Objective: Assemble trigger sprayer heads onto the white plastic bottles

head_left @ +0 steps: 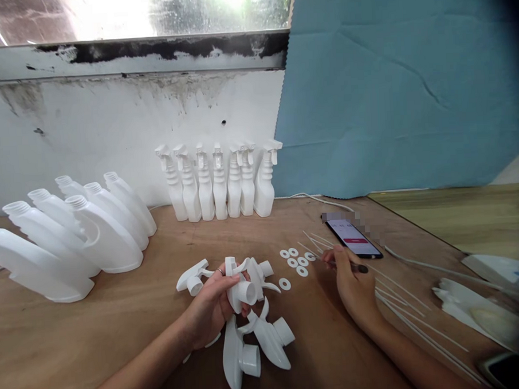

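My left hand (210, 308) is closed around a white trigger spray head (238, 290), its round collar facing right. Several more spray heads lie about it on the table, among them one spray head (272, 337) in front and another (193, 276) behind the hand. My right hand (353, 282) is pinched around a thin tool with a dark rounded end (359, 268); the rest of the tool is hidden by the fingers. Its fingertips are just right of several flat white washers (302, 271), over thin white dip tubes (402, 300) lying on the table.
Uncapped white bottles (115, 241) stand on the left. A row of bottles with spray heads (220, 190) lines the wall. A phone (354, 239) lies beyond my right hand, near a white cable (421, 265). Plastic bags (471, 308) lie at the right.
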The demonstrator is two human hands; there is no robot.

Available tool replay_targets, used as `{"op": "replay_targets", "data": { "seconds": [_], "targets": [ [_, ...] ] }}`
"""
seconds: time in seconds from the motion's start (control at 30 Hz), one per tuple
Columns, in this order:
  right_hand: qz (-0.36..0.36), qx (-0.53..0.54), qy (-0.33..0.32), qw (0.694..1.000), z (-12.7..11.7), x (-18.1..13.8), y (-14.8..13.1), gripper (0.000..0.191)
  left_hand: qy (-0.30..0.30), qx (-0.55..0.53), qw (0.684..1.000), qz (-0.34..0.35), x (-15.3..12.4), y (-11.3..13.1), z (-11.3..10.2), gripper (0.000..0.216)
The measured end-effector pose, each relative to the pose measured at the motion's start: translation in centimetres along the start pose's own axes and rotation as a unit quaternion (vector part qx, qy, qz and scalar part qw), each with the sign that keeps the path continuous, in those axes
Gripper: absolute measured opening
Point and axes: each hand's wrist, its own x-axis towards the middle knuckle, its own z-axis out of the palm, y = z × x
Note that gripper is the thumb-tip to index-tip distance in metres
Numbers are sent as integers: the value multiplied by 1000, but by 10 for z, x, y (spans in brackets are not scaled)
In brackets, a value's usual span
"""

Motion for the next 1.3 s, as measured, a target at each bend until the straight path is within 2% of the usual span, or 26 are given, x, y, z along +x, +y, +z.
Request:
{"op": "replay_targets", "data": {
  "seconds": [0.13,0.23,0.4,0.5,0.57,0.63,0.73,0.9,1.07,1.2,1.3],
  "targets": [
    [-11,3,-23,1000,0,-1,-6,40,0,3,1000,-3,0,0,0,11],
    [-40,50,-38,997,-2,-5,-10,38,8,0,1000,-3,0,-1,0,12],
    [-37,139,-198,970,-4,-16,-11,37,-1,-14,1000,11,0,-1,-1,9],
    [-33,120,-243,962,-2,-20,-13,39,-18,-18,999,25,0,-1,-1,9],
    [-31,82,-222,971,-1,-19,-15,39,-24,-12,999,31,0,-1,0,14],
    [-32,51,-174,983,1,-17,-15,36,-25,1,999,35,0,-2,1,21],
    [-30,45,-127,990,2,-13,-13,33,-22,41,998,29,-1,-5,1,29],
    [-14,40,-136,990,1,-13,-12,37,-44,180,982,34,-8,-4,7,42],
    [-15,42,-163,986,1,-15,-16,37,-60,371,925,55,-18,0,16,49],
    [-9,26,-199,980,3,-14,-19,35,-59,432,898,61,-20,-2,18,49],
    [-9,16,-180,984,4,-14,-19,34,-47,461,883,76,-22,-4,17,44]
  ]
}}
